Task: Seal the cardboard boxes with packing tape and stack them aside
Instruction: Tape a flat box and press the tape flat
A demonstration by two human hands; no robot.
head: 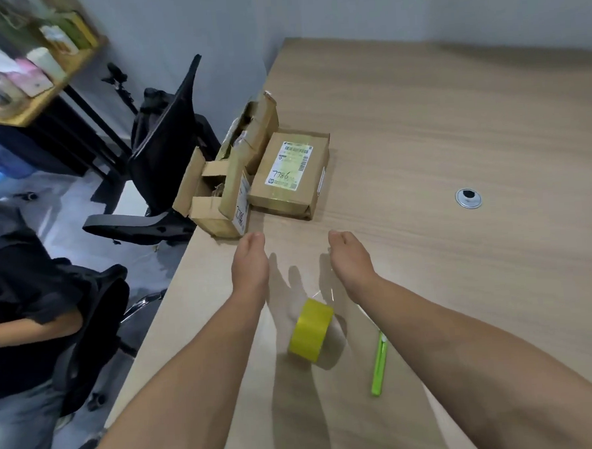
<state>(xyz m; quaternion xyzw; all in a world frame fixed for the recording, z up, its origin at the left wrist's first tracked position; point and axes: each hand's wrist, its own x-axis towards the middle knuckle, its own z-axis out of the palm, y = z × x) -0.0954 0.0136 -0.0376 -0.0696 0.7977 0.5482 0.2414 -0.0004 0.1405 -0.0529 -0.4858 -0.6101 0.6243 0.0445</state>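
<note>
Two cardboard boxes lie at the wooden table's [436, 120] left edge. The flat taped box [290, 175] bears a white label marked 7786. To its left sits a longer box [230, 179] with torn flaps standing open. My left hand [250, 261] and my right hand [349, 256] hover side by side just in front of the boxes, fingers curled downward, holding nothing. Between my forearms a yellow roll of packing tape [312, 330] stands on its edge, with a loose clear strip trailing toward my right wrist.
A green utility knife [379, 364] lies right of the tape roll. A round cable grommet [468, 198] sits in the table at right. Black office chairs [160, 152] and a seated person [21, 307] crowd the table's left side. A cluttered shelf [29, 73] stands behind.
</note>
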